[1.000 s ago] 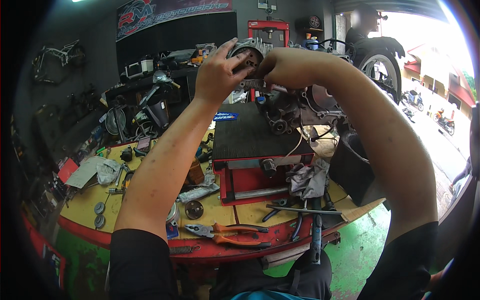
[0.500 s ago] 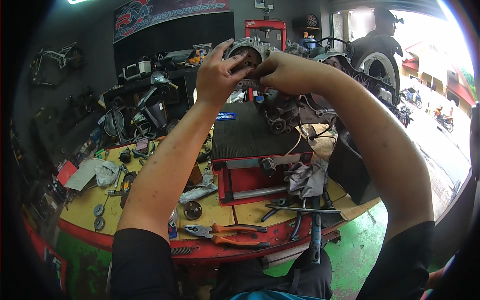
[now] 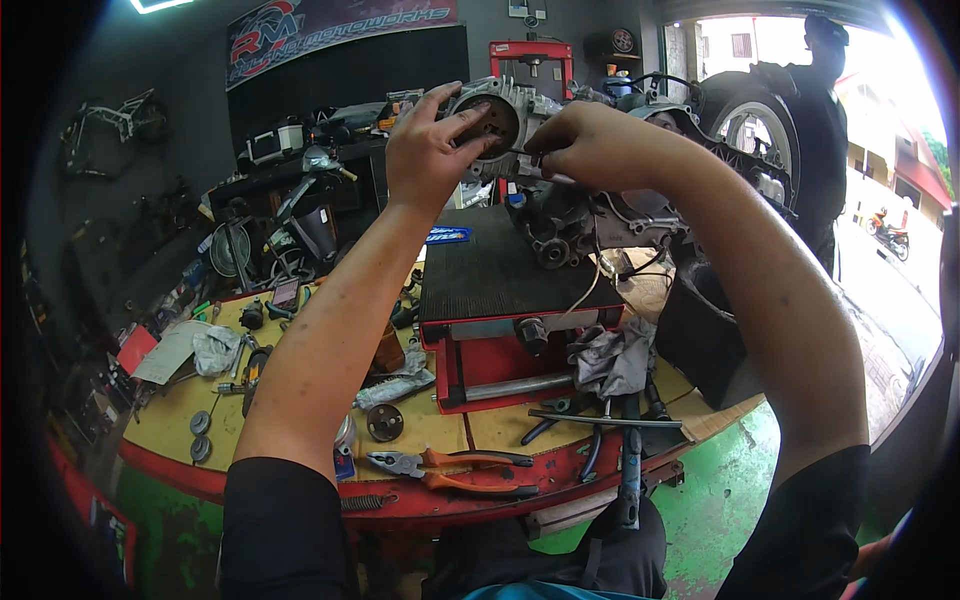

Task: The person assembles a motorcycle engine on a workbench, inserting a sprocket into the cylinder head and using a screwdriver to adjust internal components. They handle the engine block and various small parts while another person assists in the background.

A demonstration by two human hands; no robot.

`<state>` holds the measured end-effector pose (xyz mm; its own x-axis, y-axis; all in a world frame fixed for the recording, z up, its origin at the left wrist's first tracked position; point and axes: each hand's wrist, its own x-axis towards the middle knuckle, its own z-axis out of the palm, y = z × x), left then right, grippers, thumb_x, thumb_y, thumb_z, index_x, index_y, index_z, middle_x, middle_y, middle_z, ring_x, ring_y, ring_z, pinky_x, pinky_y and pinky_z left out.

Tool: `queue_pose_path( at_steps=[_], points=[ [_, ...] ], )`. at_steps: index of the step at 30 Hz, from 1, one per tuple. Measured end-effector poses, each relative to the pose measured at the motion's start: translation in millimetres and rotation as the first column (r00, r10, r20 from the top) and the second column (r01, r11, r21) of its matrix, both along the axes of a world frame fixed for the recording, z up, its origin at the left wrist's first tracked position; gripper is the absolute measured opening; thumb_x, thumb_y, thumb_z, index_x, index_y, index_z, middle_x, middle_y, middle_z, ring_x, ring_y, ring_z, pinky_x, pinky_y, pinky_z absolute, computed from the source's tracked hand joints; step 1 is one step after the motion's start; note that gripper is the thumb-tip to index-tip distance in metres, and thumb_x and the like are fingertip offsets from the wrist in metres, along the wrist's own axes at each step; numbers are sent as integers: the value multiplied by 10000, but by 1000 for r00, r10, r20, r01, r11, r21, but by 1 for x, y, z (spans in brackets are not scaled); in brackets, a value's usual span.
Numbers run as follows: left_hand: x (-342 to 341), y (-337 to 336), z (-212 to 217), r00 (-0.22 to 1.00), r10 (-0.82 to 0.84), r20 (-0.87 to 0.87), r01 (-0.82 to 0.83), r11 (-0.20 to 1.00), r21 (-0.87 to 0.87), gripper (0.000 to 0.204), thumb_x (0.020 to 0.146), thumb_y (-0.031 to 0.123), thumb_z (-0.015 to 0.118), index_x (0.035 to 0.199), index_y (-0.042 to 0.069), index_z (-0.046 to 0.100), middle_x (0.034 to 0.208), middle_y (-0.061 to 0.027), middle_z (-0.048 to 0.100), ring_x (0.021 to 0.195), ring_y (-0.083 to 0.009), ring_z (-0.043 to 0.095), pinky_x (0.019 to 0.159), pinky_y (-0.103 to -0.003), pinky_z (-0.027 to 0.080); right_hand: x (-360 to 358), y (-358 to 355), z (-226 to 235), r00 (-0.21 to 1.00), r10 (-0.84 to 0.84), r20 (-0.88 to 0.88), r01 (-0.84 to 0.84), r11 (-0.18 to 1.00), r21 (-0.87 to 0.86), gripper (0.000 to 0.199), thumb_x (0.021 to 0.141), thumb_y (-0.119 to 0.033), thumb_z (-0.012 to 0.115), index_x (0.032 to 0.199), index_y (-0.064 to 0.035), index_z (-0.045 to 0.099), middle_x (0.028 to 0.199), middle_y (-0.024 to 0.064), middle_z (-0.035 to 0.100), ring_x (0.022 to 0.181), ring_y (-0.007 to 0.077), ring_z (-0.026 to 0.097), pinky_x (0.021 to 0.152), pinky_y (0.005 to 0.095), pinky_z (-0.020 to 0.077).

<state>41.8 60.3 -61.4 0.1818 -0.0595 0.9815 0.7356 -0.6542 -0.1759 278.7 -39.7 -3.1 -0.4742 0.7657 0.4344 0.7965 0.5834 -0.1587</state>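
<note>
A motorcycle engine [image 3: 565, 225] rests on the black top of a red lift stand, its finned round housing facing me. Inside that housing sits a dark disc [image 3: 497, 127] with small holes. My left hand [image 3: 425, 155] lies against it, fingers spread, thumb and index on the disc's face and the other fingers by the housing's rim. Just right of the housing, my right hand [image 3: 595, 145] has its fingers bent and pinched together. Whatever they hold, if anything, is hidden.
The lift stand [image 3: 480, 315] sits on a yellow-topped bench. Nearer lie orange-handled pliers [image 3: 440, 458], a round metal part [image 3: 384, 422], a grey rag [image 3: 610, 360] and several tools. A black bucket [image 3: 700, 320] is at right. A person [image 3: 825, 130] stands beyond the wheel [image 3: 755, 125].
My right hand has shifted a little to the right, off the disc and away from my left thumb. My left hand stays on the disc. The person at the back has moved to the right.
</note>
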Motion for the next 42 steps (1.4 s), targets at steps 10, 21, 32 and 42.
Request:
queue_pose_path(
  at_steps=[10, 21, 32, 42],
  points=[
    [-1, 3, 0, 999, 50, -7, -49, 997, 59, 425, 788, 340, 914, 1197, 242, 853, 1385, -55, 703, 1196, -313, 686, 1032, -434, 542, -18, 0, -3, 996, -86, 32, 84, 995, 53, 429, 891, -126, 627, 1281, -13, 765, 1129, 217, 791, 1010, 325, 774, 931, 421, 592],
    [-1, 4, 8, 993, 74, -91, -53, 975, 215, 424, 776, 321, 889, 1183, 212, 853, 1331, -59, 722, 1205, -314, 658, 1051, -449, 522, -43, -18, -3, 958, -198, 207, 145, 959, 246, 410, 823, -79, 600, 1170, 7, 802, 1100, 269, 773, 1041, 406, 753, 975, 456, 586],
    [-5, 13, 7, 997, -27, -74, 38, 987, 157, 414, 736, 321, 926, 1133, 223, 860, 1263, -38, 747, 1141, -296, 674, 1022, -450, 517, -27, -3, 31, 979, -114, 167, 129, 988, -84, 424, 879, -132, 626, 1256, -28, 791, 1060, 159, 814, 868, 228, 771, 795, 372, 617],
    [-7, 5, 6, 996, -43, -82, 49, 997, 63, 462, 741, 230, 928, 1196, 209, 850, 1341, -69, 722, 1207, -306, 688, 1033, -427, 545, -8, 1, 25, 980, -126, 156, 125, 992, 14, 434, 883, -137, 633, 1271, -12, 781, 1086, 156, 816, 888, 225, 779, 814, 355, 621]
  ],
)
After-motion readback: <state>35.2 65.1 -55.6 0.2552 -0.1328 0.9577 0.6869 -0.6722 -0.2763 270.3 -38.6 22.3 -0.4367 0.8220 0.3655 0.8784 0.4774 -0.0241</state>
